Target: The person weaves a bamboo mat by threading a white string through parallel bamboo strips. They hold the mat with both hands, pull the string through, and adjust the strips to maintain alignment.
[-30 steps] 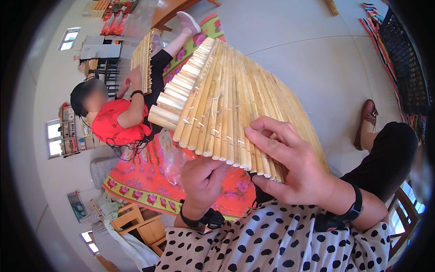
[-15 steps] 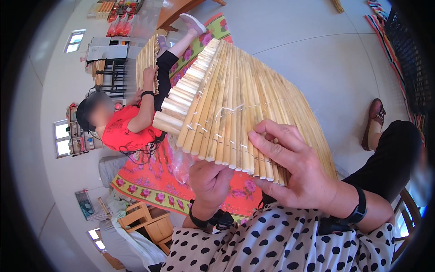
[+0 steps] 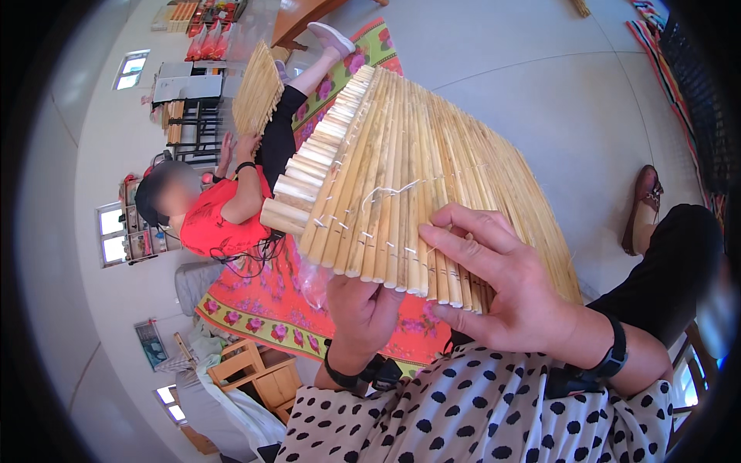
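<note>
A stiff mat of pale plant stalks (image 3: 455, 170) stitched side by side with white thread is held tilted before me. A loose thread end (image 3: 390, 189) curls on its upper face. Thicker cut stalk ends (image 3: 297, 193) show in a second layer along its left edge. My left hand (image 3: 363, 312) grips the near edge from below, its fingers hidden beneath the mat. My right hand (image 3: 509, 285) is closed over the near edge farther right, with fingertips on the upper face by the stitches and the thumb below. Whether a needle is between those fingertips, I cannot make out.
At left a person in a red top (image 3: 224, 220) sits on a red flowered floor cloth (image 3: 262, 301), holding a similar stalk mat (image 3: 258, 92). A wooden chair (image 3: 258, 378) lies beyond my left forearm. A shoe (image 3: 644, 201) is on the grey floor at right.
The other person's mat has swung so that its flat face shows more. My mat has tilted slightly, while both my hands keep nearly the same hold.
</note>
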`<action>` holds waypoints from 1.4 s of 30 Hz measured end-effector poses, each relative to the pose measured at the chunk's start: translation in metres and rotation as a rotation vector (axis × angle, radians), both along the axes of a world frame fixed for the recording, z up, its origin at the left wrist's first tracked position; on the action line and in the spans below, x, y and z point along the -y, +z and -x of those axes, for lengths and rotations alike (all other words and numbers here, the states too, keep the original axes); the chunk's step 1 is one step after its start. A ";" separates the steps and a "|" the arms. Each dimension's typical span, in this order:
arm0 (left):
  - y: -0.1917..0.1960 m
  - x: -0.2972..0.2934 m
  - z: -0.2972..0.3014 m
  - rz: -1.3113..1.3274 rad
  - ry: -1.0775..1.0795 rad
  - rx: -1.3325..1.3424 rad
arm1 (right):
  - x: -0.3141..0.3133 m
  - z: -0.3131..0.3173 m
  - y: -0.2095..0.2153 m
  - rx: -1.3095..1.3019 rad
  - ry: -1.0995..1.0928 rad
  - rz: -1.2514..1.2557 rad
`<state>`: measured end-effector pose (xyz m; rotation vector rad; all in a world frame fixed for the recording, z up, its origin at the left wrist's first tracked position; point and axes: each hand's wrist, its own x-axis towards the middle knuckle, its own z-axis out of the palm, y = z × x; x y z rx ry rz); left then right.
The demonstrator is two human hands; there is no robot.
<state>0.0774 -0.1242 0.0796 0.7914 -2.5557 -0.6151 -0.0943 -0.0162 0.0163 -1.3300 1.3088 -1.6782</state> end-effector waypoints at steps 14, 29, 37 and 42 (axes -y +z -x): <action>0.020 0.024 0.033 0.014 -0.243 0.114 | -0.007 0.014 0.023 -0.292 -0.308 -0.032; -0.001 0.059 0.069 0.210 -0.733 -0.115 | -0.005 -0.003 0.035 -0.839 -0.665 -0.038; -0.013 0.064 0.016 0.103 -0.770 0.031 | -0.007 0.022 0.048 -0.774 -0.812 -0.246; 0.000 0.056 0.012 -0.078 -0.559 -0.161 | -0.008 0.033 0.046 -0.731 -0.827 -0.227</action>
